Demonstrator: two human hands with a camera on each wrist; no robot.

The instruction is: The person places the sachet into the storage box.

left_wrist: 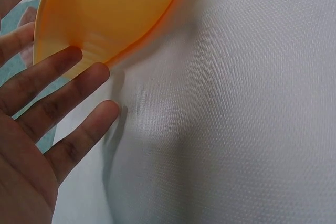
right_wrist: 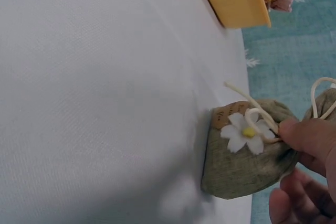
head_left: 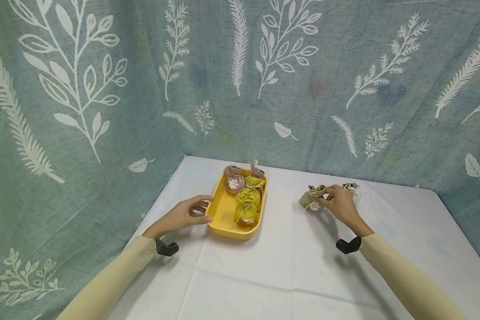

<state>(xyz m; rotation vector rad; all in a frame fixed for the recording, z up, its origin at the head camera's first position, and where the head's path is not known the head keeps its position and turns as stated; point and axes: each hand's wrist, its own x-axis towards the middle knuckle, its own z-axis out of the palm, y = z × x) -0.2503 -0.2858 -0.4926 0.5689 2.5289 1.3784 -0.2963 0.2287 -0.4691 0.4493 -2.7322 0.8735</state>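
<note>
My right hand [head_left: 340,202] pinches a grey-olive drawstring pouch [head_left: 307,200] at its tied neck. In the right wrist view this pouch [right_wrist: 244,163] has a white daisy, a cream cord and a small brown tag; its base is at the tablecloth. My left hand [head_left: 190,212] is at the left side of a yellow tray [head_left: 220,226], fingers extended and spread near its wall [left_wrist: 121,14]. Along the tray's right side lie two yellow-green pouches [head_left: 245,212]. A mauve pouch with a daisy [head_left: 231,184] sits at its far end, beside another mauve one [head_left: 257,171], mostly hidden.
Just beyond my right hand stands another pouch [head_left: 356,195], partly covered by the hand. A white cloth [head_left: 256,275] covers the table. Blue-green curtains with white leaf prints [head_left: 216,58] hang behind and on the left.
</note>
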